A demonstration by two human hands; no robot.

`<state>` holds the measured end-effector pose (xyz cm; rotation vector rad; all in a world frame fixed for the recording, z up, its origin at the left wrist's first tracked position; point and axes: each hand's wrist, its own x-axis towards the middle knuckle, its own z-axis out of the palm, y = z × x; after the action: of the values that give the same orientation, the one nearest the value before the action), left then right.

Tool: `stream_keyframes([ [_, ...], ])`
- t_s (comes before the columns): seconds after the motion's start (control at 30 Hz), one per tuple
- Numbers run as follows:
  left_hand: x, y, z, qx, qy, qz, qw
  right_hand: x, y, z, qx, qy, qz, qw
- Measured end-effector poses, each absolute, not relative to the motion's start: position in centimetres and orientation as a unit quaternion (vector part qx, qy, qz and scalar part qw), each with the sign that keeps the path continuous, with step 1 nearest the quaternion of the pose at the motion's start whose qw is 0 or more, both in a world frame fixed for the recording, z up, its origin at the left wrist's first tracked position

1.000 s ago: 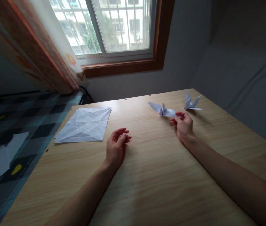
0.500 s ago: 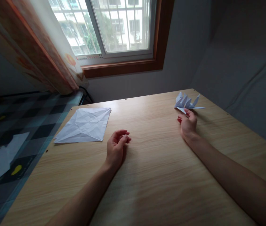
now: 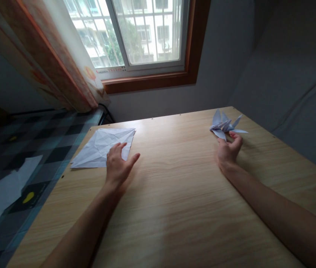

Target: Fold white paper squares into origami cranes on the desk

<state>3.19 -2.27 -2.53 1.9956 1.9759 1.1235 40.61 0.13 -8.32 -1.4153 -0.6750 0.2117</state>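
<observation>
The tabletop bears creased paper by the left hand, fingers spread, and paper cranes by the right hand, grip unclear.

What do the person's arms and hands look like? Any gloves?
The left arm and right arm are bare, without sleeves in view. The left hand and right hand have no gloves; no watch or bracelet shows at either wrist.
</observation>
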Motion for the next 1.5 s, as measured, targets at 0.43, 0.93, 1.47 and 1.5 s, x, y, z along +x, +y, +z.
stream_keyframes([
  [0.43, 0.1, -2.0, -2.4, 0.623, 0.781, 0.028, -0.024, 37.8, -2.0, -7.1, -0.584, -0.366, 0.134, 0.712],
  [0.93, 0.3, -2.5, -2.4, 0.689, 0.696, 0.119, -0.161, 35.9, -3.8, -6.0, -0.571, -0.425, 0.184, 0.678],
  [1.47, 2.1, -3.1, -0.7, 0.713, 0.69, -0.004, -0.121, 36.1, -3.7, -6.2, -0.567, -0.435, 0.187, 0.675],
  [1.5, 2.1, -3.1, -0.7, 0.709, 0.694, -0.001, -0.123, 36.1, -3.7, -6.2, -0.567, -0.435, 0.187, 0.674],
])
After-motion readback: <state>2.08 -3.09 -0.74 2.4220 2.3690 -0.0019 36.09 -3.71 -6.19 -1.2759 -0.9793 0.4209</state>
